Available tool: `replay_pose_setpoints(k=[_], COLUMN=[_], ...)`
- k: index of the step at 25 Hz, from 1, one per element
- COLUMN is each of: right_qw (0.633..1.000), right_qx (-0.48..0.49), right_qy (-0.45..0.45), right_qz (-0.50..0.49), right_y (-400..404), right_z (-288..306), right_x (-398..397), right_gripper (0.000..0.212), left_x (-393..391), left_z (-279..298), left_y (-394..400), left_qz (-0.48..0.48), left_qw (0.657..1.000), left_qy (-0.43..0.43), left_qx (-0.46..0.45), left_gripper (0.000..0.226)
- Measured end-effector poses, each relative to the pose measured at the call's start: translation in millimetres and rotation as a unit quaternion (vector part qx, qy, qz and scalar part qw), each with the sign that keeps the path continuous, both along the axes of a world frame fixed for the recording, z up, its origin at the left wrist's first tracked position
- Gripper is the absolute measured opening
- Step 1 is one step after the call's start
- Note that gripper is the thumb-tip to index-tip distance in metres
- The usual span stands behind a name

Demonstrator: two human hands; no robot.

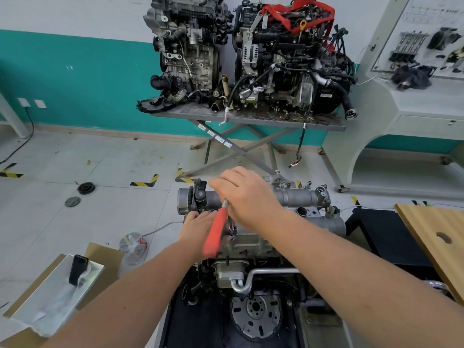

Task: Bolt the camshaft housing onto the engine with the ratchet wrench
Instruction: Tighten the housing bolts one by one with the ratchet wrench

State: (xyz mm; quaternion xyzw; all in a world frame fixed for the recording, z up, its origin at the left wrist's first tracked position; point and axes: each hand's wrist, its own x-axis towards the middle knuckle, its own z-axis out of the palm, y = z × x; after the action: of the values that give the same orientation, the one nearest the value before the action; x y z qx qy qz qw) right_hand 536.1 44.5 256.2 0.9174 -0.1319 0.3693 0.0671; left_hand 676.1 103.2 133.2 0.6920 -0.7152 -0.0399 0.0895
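The right hand [247, 197] pinches the metal head end of the ratchet wrench [216, 232], its red handle slanting back toward the person. The left hand [198, 228] grips beneath, steadying the socket. Both work over the camshaft housing [298, 197] atop the engine [241, 244].

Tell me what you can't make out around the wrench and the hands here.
Head view only:
- Ratchet head and socket: covered by the right hand.
- Bolt being turned: hidden behind the wrench and both hands.
- Left hand fingers: partly behind the orange handle, grip unclear.
- Housing middle: blocked by the right hand.
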Motion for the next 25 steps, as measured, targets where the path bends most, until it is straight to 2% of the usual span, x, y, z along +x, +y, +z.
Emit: replay_pose_setpoints(k=[3,5,7,11,14,15,16,17,18,19,20,21,22,23,24,25], right_qw=[0.996,0.990,0.984,0.987,0.970,0.948,0.913,0.856,0.769,0.657,0.554,0.490,0.456,0.439,0.441,0.471], right_qx=[0.054,0.082,0.090,0.077,0.131,0.196,0.312,0.467,0.625,0.751,0.825,0.851,0.855,0.849,0.837,0.816], right_qy=[0.061,0.093,0.127,0.138,0.172,0.189,0.176,0.128,0.051,-0.033,-0.113,-0.180,-0.236,-0.283,-0.318,-0.331], right_qz=[0.036,0.073,0.082,0.042,-0.110,-0.167,-0.195,-0.178,-0.128,-0.058,0.012,0.055,0.074,0.076,0.067,0.044], right_y=[4.9,6.0,4.9,5.5,10.8,11.6,11.3,10.7,11.8,15.3,18.4,19.4,21.4,22.5,23.1,23.4], right_z=[6.9,10.7,15.8,21.9,34.9,40.9,46.0,49.2,51.3,51.0,48.4,42.4,35.5,29.6,24.3,19.2], right_x=[-7.3,-11.9,-14.1,-10.7,6.6,12.1,15.5,16.7,16.4,14.9,12.2,9.1,8.2,9.4,10.7,12.0], right_gripper=[0.033,0.047,0.051,0.042,0.030,0.028,0.026,0.023,0.018,0.016,0.017,0.019,0.021,0.021,0.019,0.017], left_x=[0.3,1.3,3.0,0.1,-1.9,-2.1,-2.2,-2.3,-2.1,-1.7,-1.7,-2.0,-2.2,-2.5,-2.9,-3.1], left_z=[-1.3,-1.8,-2.0,2.0,2.4,2.6,3.1,3.6,3.5,3.1,3.4,4.0,5.0,5.6,6.2,6.5], left_y=[-2.8,-3.6,-3.5,-0.1,1.7,1.4,1.2,0.8,0.9,1.4,1.9,2.2,2.2,1.9,1.8,2.0], left_qz=[-0.018,-0.020,-0.024,-0.011,0.014,0.016,0.015,0.014,0.014,0.014,0.015,0.014,0.014,0.012,0.011,0.011], left_qw=[0.998,0.999,0.999,1.000,1.000,1.000,1.000,1.000,1.000,1.000,1.000,1.000,1.000,1.000,1.000,1.000], left_qy=[0.063,0.043,0.030,0.010,-0.008,-0.004,0.000,0.001,-0.001,-0.002,-0.002,-0.001,0.000,0.001,0.002,0.002], left_qx=[0.011,0.016,0.005,0.005,0.016,0.017,0.019,0.020,0.021,0.021,0.021,0.021,0.019,0.016,0.013,0.012], left_gripper=[0.030,0.034,0.041,0.033,0.034,0.034,0.033,0.033,0.034,0.034,0.034,0.035,0.034,0.034,0.034,0.033])
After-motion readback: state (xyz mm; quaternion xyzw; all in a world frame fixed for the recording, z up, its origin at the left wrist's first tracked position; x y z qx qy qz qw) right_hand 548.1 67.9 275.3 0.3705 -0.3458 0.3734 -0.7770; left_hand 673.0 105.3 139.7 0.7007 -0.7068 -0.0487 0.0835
